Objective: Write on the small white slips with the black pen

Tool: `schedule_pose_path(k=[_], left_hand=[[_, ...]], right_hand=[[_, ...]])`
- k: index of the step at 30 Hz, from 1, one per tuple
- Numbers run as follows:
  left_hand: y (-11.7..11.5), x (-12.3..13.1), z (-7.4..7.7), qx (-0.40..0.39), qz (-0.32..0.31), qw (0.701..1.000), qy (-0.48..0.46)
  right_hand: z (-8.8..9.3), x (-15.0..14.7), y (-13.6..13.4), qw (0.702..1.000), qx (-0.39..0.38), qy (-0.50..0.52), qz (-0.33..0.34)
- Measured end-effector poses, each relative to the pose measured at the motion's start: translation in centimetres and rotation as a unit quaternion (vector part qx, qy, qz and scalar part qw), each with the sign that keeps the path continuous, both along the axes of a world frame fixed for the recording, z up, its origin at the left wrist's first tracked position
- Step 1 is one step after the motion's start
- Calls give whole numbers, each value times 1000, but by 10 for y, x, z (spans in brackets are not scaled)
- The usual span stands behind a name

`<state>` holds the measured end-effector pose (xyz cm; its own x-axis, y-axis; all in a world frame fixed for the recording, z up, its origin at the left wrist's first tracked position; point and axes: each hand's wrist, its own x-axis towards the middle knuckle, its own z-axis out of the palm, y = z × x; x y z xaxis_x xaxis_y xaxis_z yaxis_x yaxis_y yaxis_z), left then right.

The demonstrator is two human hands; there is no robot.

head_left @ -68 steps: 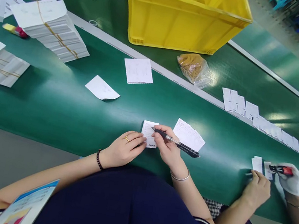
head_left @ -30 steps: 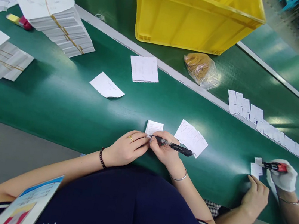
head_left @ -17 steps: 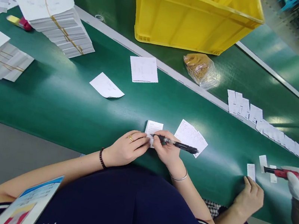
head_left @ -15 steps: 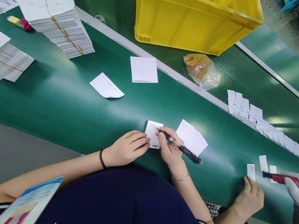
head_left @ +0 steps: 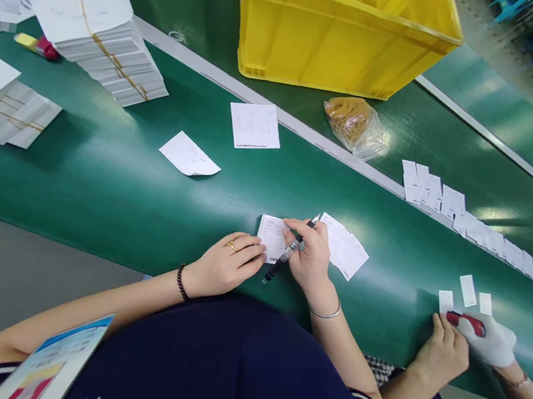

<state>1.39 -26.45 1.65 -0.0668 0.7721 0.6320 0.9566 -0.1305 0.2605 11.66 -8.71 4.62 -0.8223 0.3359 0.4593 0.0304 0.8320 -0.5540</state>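
A small stack of printed white slips (head_left: pixel 269 235) lies on the green table in front of me. My left hand (head_left: pixel 230 262) rests at its left edge, fingers together and fingertips pressed on its lower left side. My right hand (head_left: pixel 311 254) has a black and clear pen (head_left: pixel 287 254) tucked between its fingers, one end pointing up to the right and the other down to the left. Its index finger and thumb touch the stack's upper right part. Just right of that hand, loose printed slips (head_left: pixel 346 247) lie fanned out, partly hidden by it.
Beyond the table strip stands a yellow crate (head_left: pixel 322 40), with a bag of rubber bands (head_left: pixel 352 124) below it. Banded paper stacks (head_left: pixel 112 54) stand at left. Two loose papers (head_left: pixel 255 126) lie ahead. At right, a co-worker's gloved hand (head_left: pixel 494 340) holds a red cutter (head_left: pixel 472 324).
The pen has swung round in my right hand, away from the slip, and the fingers now touch the stack's edge. My left hand stays put. The co-worker's gloved hand has moved left with the cutter.
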Motion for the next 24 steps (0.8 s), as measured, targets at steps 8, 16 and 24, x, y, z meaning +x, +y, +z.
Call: schedule_pose_path(k=[8, 16, 24], left_hand=[[0, 0, 0, 15, 7, 999, -30], [1, 0, 2, 1, -5, 999, -34], [2, 1, 4, -3, -12, 999, -35]], right_hand=[[1, 13, 13, 977, -178, 37, -115], [1, 104, 101, 931, -27, 107, -348], [-19, 109, 103, 919, -30, 120, -375]])
